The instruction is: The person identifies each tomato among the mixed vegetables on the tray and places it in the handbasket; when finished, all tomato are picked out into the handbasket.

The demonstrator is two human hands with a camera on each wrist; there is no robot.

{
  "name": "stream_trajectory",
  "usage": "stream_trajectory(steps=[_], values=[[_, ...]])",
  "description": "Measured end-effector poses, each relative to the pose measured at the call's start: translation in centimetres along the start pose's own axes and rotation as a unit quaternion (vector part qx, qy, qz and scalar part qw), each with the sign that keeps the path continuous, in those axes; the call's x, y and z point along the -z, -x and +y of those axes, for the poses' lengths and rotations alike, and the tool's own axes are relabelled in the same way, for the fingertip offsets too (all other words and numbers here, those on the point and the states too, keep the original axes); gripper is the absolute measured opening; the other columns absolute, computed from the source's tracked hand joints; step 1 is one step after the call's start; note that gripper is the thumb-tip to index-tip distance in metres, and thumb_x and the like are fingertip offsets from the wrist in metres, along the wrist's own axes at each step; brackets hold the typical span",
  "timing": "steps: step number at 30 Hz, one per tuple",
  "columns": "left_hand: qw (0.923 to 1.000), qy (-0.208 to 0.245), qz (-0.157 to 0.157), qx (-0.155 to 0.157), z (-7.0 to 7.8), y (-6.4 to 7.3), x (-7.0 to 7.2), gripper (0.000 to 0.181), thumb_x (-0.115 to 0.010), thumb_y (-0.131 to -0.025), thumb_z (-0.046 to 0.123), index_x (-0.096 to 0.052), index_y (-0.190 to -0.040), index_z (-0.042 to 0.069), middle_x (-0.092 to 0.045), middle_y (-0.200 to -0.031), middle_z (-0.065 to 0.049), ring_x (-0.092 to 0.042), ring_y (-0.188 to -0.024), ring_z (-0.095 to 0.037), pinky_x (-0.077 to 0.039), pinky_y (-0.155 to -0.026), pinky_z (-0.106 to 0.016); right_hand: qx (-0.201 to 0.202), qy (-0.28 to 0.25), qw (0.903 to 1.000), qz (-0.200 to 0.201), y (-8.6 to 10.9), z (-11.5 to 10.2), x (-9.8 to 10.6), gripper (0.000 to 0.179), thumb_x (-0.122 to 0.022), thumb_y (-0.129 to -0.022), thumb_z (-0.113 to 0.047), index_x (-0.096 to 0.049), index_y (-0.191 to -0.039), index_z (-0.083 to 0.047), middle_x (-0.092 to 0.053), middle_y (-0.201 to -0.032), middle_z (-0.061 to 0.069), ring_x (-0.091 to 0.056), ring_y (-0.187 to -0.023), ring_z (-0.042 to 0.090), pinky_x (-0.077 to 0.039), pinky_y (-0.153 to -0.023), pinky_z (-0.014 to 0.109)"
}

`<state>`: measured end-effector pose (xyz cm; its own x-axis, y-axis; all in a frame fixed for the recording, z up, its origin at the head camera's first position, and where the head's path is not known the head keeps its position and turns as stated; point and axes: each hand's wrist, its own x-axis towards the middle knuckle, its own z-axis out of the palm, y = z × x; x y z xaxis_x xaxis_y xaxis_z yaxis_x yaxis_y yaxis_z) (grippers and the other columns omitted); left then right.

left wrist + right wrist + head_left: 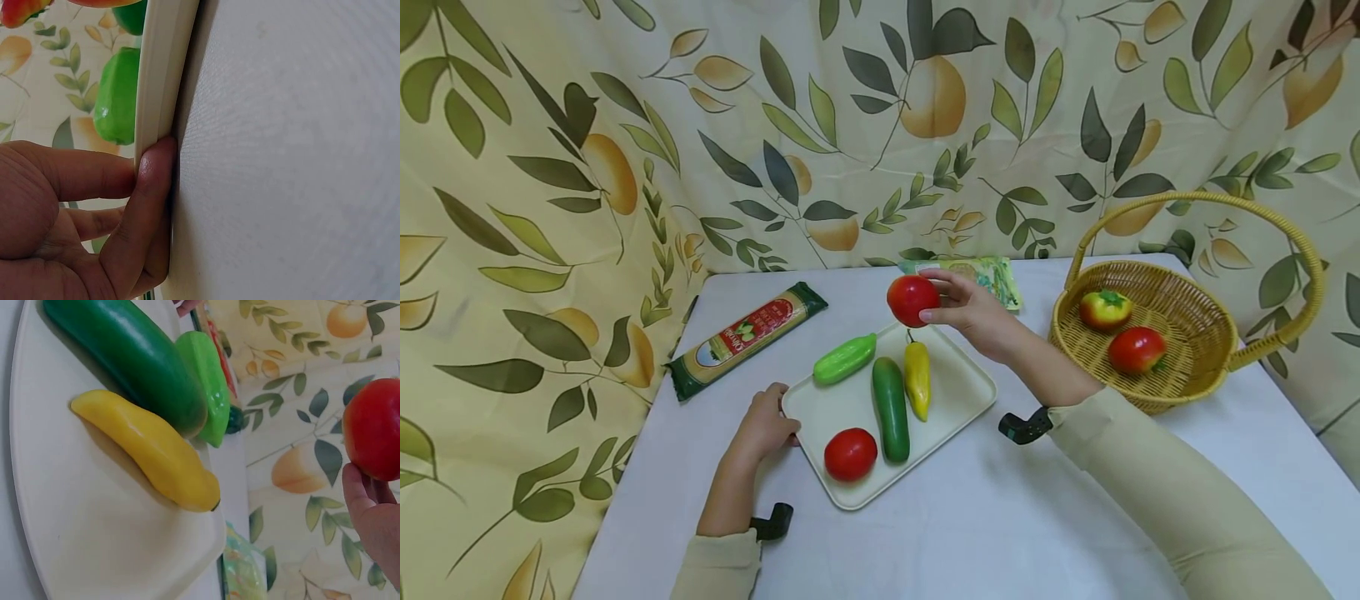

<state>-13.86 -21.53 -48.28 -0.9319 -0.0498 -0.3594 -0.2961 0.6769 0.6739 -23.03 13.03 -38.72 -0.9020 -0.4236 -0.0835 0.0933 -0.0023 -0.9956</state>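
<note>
On the long packet (747,340), pale lettering crosses a red label (767,320), too small to read surely. The right hand (966,310), arm stretched forward over the table (1000,517), grips a red fruit (912,301) aloft by the tray's (958,387) far corner. The left hand (763,425) pinches the tray's left corner.

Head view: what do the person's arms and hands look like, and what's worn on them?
The left sleeve and right sleeve are plain beige, ending on the forearms. A small, bent black device sits by each cuff: left device, right device. The left hand and right hand show no gloves.
</note>
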Motion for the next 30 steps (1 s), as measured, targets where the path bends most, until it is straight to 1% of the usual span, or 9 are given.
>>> stream_trajectory(steps=[6,9,13,15,20,23,30], values=[[1.0000,0.001,-0.004,0.004,0.0,0.0,0.0,0.060,-0.069,-0.086,0.004,-0.045,-0.141,-0.001,-0.049,-0.118,-0.021,-0.055,-0.099,-0.031,-0.049,-0.078,-0.037,-0.004,0.013,0.9997,0.020,0.5,-0.4,0.6,0.068,-0.069,-0.092,-0.001,-0.039,-0.152,-0.013,-0.042,-0.151,0.015,-0.045,-0.131,0.035,-0.048,-0.100,0.037],[1.0000,0.001,0.000,-0.004,-0.2,-0.1,0.0,0.060,-0.069,-0.084,0.002,-0.047,-0.140,-0.002,-0.049,-0.119,-0.021,-0.054,-0.100,-0.031,-0.049,-0.081,-0.039,-0.003,0.013,0.9996,0.024,0.4,-0.4,1.0,0.069,-0.069,-0.092,-0.001,-0.038,-0.152,-0.012,-0.041,-0.151,0.015,-0.045,-0.132,0.034,-0.048,-0.101,0.038],[0.9998,-0.004,0.007,-0.019,-0.5,-0.2,0.0,0.060,-0.068,-0.082,0.001,-0.048,-0.138,-0.003,-0.050,-0.120,-0.022,-0.052,-0.101,-0.032,-0.047,-0.085,-0.042,0.002,0.008,0.9996,0.028,0.5,-0.6,1.4,0.068,-0.068,-0.092,0.000,-0.038,-0.153,-0.012,-0.041,-0.151,0.015,-0.044,-0.133,0.034,-0.049,-0.098,0.032],[0.9997,-0.002,0.006,-0.023,-0.5,-0.2,0.0,0.061,-0.068,-0.081,0.001,-0.048,-0.138,-0.004,-0.050,-0.119,-0.023,-0.053,-0.100,-0.033,-0.047,-0.085,-0.043,0.001,0.007,0.9994,0.035,0.7,-0.7,1.6,0.068,-0.068,-0.092,0.001,-0.039,-0.152,-0.012,-0.041,-0.151,0.015,-0.043,-0.134,0.034,-0.050,-0.096,0.031],[0.9997,0.004,0.004,-0.023,-0.3,-0.1,0.0,0.061,-0.068,-0.082,0.000,-0.047,-0.139,-0.005,-0.049,-0.119,-0.024,-0.054,-0.100,-0.033,-0.048,-0.084,-0.042,-0.003,0.000,0.9987,0.051,1.1,-1.0,2.2,0.069,-0.068,-0.092,0.002,-0.039,-0.152,-0.013,-0.040,-0.151,0.014,-0.041,-0.135,0.035,-0.050,-0.097,0.033],[0.9998,0.006,0.002,-0.020,-0.3,-0.1,0.0,0.060,-0.068,-0.082,0.000,-0.047,-0.139,-0.004,-0.049,-0.119,-0.024,-0.054,-0.099,-0.033,-0.049,-0.082,-0.040,-0.005,-0.001,0.9979,0.064,1.3,-1.1,2.6,0.068,-0.067,-0.092,0.003,-0.039,-0.152,-0.013,-0.041,-0.151,0.013,-0.042,-0.135,0.034,-0.050,-0.096,0.031],[0.9998,0.010,0.000,-0.017,-0.4,-0.2,0.0,0.060,-0.067,-0.083,0.000,-0.047,-0.139,-0.004,-0.048,-0.117,-0.022,-0.055,-0.098,-0.031,-0.050,-0.078,-0.037,-0.006,0.004,0.9971,0.076,1.5,-1.2,3.5,0.068,-0.067,-0.092,0.002,-0.039,-0.152,-0.012,-0.040,-0.152,0.015,-0.041,-0.135,0.034,-0.050,-0.095,0.028]])
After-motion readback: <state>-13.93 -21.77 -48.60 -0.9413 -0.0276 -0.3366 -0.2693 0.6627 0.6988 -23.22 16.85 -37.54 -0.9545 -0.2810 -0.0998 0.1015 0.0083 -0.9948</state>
